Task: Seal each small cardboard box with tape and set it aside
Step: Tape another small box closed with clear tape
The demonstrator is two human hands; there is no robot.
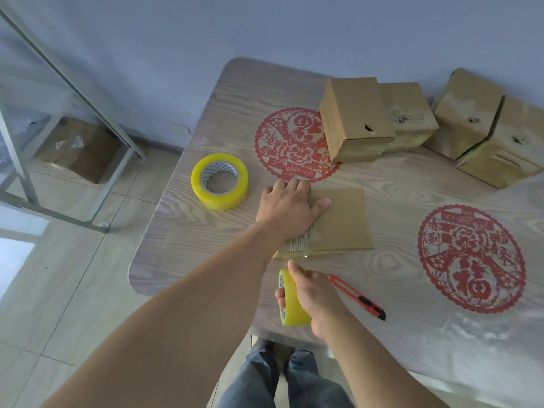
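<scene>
4 small brown cardboard boxes (pixel 357 119) are sitting aside at the wood-grain worktop's (pixel 182 240) far edge. The left hand (pixel 287 206) is pressing flat, fingers straight, on a 5th brown cardboard box (pixel 341 220); the right hand (pixel 312 293) is gripping a yellow tape roll (pixel 291 301), drawing a clear strip (pixel 298 247) over its near edge. Cutting and setting aside are remaining.

We take this for a plain room used as a small packing spot: a wood-grain tabletop (pixel 188 231) with red paper-cut decorations (pixel 294 144) against a bare bluish wall (pixel 265 25), pale floor tiles (pixel 73 245), and a metal rack (pixel 44 92) holding a cardboard carton (pixel 85 151).
</scene>
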